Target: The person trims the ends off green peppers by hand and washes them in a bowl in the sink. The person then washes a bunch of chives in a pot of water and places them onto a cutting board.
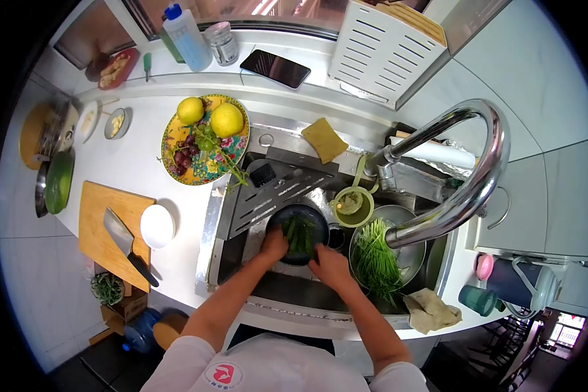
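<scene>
A dark round bowl (282,219) sits low in the sink, with cut green vegetable pieces (299,235) inside. My left hand (274,245) is closed at the bowl's left rim, its fingertips partly hidden. At the lower right rim, my right hand (329,265) grips the bowl with the thumb near the edge. Right of it, a metal bowl (411,256) holds a bunch of long thin greens (379,261). A light green strainer cup (354,208) stands behind, close to the faucet (496,150).
A slotted metal rack (268,196) spans the sink's left part. On the left counter are a fruit plate (209,171), a white bowl (157,227), and a cutting board (98,215) bearing a cleaver (121,236). A cloth (432,310) lies on the front right edge.
</scene>
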